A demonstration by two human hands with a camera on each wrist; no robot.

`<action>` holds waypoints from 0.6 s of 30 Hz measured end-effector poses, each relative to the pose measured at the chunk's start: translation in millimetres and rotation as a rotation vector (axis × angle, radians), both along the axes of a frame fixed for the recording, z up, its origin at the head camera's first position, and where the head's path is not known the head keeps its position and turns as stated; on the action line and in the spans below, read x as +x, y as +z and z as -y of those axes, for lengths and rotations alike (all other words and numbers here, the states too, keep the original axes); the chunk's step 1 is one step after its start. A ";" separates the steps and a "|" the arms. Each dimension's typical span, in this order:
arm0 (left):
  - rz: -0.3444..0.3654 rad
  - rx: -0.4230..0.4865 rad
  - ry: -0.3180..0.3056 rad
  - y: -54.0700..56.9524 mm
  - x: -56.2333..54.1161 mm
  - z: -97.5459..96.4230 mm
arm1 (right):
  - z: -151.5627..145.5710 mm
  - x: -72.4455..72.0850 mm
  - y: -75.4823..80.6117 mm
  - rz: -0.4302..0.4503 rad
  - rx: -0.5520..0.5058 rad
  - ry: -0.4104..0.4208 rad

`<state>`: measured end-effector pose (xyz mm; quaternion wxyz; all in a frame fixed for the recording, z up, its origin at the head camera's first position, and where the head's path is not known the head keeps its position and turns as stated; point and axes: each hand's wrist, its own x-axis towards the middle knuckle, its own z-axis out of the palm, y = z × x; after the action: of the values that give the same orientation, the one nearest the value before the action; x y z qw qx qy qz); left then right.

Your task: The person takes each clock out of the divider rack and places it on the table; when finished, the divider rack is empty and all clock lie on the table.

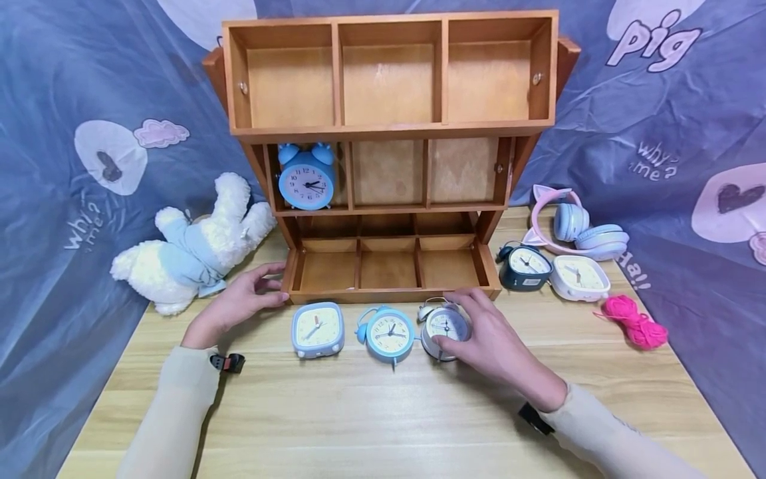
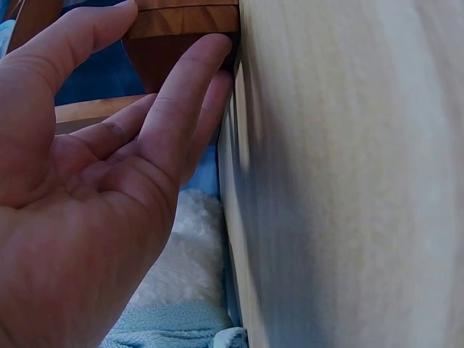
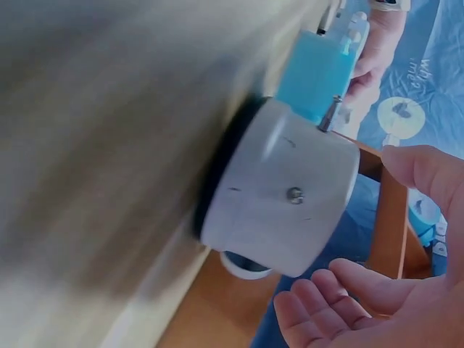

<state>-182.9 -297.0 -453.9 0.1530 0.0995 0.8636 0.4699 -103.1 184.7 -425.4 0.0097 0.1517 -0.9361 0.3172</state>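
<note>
A white twin-bell alarm clock (image 1: 445, 329) lies face up on the table in front of the wooden shelf (image 1: 383, 296). My right hand (image 1: 493, 336) reaches over its right side, thumb and fingers spread; in the right wrist view a gap shows between the fingers (image 3: 333, 301) and the clock's white casing (image 3: 283, 188). My left hand (image 1: 248, 296) is at the shelf's lower left corner, its loosely bent fingers (image 2: 185, 101) touching the wood. Left of the white clock lie a light blue twin-bell clock (image 1: 390, 334) and a blue-rimmed square clock (image 1: 318, 329).
A blue alarm clock (image 1: 306, 179) stands in the middle tier's left compartment. Right of the shelf are a dark green clock (image 1: 525, 268), a white square clock (image 1: 579, 277), cat-ear headphones (image 1: 589, 236) and pink yarn (image 1: 637, 324). A white plush toy (image 1: 197, 249) lies at left.
</note>
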 end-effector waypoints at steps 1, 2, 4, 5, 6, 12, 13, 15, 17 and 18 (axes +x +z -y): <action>0.000 0.001 0.000 0.2 0.0 -0.2 | 1.3 -0.8 1.5 -0.003 -0.008 0.002; 0.000 0.004 -0.002 0.6 0.2 -0.7 | 2.5 -1.6 3.1 -0.006 -0.015 0.004; 0.003 0.006 -0.001 0.6 0.3 -0.8 | 5.0 -3.6 6.2 -0.014 -0.025 0.008; 0.005 0.012 -0.004 0.7 0.3 -1.0 | 6.4 -5.0 7.8 -0.022 -0.029 0.011; 0.006 0.015 -0.004 0.5 0.2 -1.1 | 7.9 -6.2 9.5 -0.028 -0.031 0.014; 0.003 0.015 0.001 -0.3 -0.8 -1.8 | 23.0 -17.3 23.9 -0.085 -0.061 0.036; 0.002 0.016 0.000 -0.2 -0.8 -1.5 | 26.6 -19.3 27.2 -0.092 -0.067 0.039; 0.004 0.016 0.002 -0.2 -0.7 -1.0 | 34.6 -22.5 34.1 -0.094 -0.079 0.045; 0.006 0.018 0.002 -0.4 -0.7 -0.4 | 42.5 -25.5 41.3 -0.095 -0.084 0.054; 0.007 0.021 0.000 -0.3 -0.6 -0.2 | 46.6 -27.1 44.8 -0.096 -0.091 0.061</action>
<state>-183.5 -296.8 -454.1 0.1549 0.0996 0.8582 0.4792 -130.2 138.0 -380.6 0.0520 0.1947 -0.9142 0.3517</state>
